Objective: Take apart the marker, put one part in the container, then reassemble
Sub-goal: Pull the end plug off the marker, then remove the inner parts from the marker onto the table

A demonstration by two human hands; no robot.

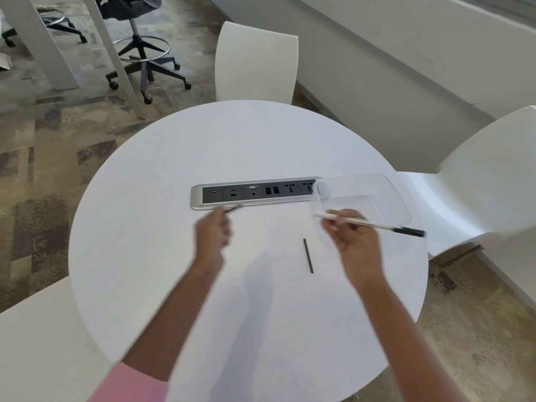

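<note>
The marker is apart: the right hand (352,236) grips the white marker body (368,223) at the near edge of the clear container (403,198), the left hand (213,232) pinches a small dark piece (233,208) (too blurred to name), and a thin dark rod (309,255) lies on the desk (174,169) between them. Judging by this, one part must next go into the container, which looks empty

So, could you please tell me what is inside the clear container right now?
The clear container looks empty; the table shows through it. The right hand and marker body cover its near edge.
</note>
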